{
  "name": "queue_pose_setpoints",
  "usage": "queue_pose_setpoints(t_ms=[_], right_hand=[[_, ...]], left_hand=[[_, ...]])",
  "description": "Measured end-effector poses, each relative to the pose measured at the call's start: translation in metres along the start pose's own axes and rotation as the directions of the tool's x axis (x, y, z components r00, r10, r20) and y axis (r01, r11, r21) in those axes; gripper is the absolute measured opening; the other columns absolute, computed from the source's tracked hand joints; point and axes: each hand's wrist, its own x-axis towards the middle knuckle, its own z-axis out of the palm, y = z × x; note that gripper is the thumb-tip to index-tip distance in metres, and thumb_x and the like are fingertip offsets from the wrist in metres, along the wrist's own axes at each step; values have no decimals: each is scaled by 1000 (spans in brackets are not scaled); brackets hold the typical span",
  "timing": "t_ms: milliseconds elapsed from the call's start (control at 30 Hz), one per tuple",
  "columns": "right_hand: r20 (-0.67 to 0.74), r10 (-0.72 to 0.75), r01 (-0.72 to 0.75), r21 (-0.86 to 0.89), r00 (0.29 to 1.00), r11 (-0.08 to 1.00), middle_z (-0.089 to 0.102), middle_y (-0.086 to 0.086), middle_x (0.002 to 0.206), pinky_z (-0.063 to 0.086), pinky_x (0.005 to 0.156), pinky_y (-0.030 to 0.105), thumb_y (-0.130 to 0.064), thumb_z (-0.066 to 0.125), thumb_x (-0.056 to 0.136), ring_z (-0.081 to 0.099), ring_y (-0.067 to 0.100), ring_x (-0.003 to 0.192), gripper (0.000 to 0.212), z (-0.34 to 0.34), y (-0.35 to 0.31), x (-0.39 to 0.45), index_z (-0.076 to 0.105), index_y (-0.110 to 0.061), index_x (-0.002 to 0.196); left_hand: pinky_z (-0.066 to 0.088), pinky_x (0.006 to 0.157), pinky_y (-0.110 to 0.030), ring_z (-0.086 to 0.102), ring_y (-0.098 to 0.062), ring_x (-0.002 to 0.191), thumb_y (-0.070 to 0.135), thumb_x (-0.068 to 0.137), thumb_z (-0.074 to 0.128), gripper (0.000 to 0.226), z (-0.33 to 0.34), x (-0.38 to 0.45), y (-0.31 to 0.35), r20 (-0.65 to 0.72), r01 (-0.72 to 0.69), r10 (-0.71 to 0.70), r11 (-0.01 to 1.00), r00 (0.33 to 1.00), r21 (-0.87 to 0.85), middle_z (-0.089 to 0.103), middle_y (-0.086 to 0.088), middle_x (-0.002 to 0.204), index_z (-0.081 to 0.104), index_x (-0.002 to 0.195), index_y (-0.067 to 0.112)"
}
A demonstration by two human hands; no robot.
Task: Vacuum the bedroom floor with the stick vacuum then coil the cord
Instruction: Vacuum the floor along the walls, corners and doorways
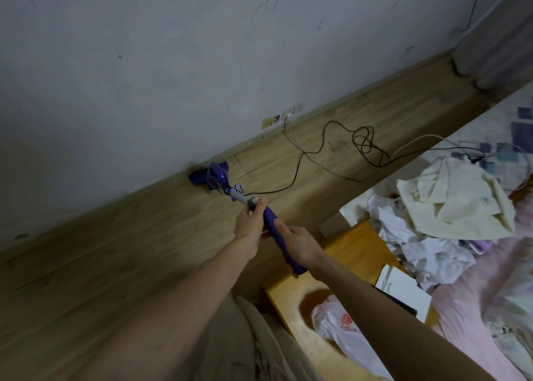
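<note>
View: single head-worn camera, wide-angle.
Direction: faces forward and down, tilted, so the wall base runs diagonally.
Near field: both forearms reach in from the bottom edge.
Far field: wood floor (115, 265) and grey wall (144, 63).
Right side: bed edge (490, 265).
Shared coverage: none, one view only.

No words, numbers or brand names can be read anywhere. The white plastic bag (343, 327) on the near worktop (291, 300) carries a red printed mark, too blurred to make out. The purple stick vacuum (215, 176) shows no legible label.
</note>
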Motion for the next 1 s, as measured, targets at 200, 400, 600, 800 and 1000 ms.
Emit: queue_pose_setpoints(t_ms=[200, 400, 600, 800, 1000], right_hand=[[32, -11, 13, -36, 999, 999, 54, 3, 60, 45, 41, 21, -50, 27, 103, 50, 10, 41, 50, -28, -8, -23, 55, -8, 108], [21, -23, 23, -10, 1000, 1000, 53, 1, 56, 42, 38, 19, -49, 29, 103, 49, 9, 39, 51, -35, -1, -39, 54, -5, 113], [3, -35, 35, 24, 999, 999, 55, 0, 58, 45, 44, 18, -49, 27, 103, 51, 7, 41, 54, -10, 5, -20, 57, -5, 109], [14, -33, 34, -20, 999, 999, 56, 3, 72, 46, 53, 22, -52, 27, 102, 52, 12, 55, 54, -3, -16, 15, 55, -7, 112], [11, -14, 15, -111, 1000, 994, 56, 7, 76, 46, 51, 26, -53, 27, 101, 53, 17, 59, 50, -27, -41, 33, 50, -10, 112]], left_hand=[[53, 67, -31, 63, -20, 84, 37, 96, 53, 31, 21, -22, 6, 3, -8, 8, 997, 1000, -82, 63, -7, 89, 55, 110, 9], [51, 67, -30, 64, -22, 91, 39, 94, 54, 36, 26, -38, 2, 64, 46, -39, 993, 997, -112, 64, -11, 100, 53, 113, 9], [53, 73, -35, 63, -25, 94, 37, 95, 56, 37, 4, -26, 10, 95, 79, -76, 997, 993, -26, 62, -12, 103, 53, 119, 9], [52, 60, -33, 63, -24, 85, 36, 96, 56, 41, -4, -5, 36, 50, 111, -108, 992, 993, -55, 62, -12, 98, 52, 124, 6], [54, 51, -31, 65, -23, 81, 34, 94, 58, 40, 8, 7, 66, 88, 156, -144, 977, 986, -148, 63, -12, 96, 52, 121, 5]])
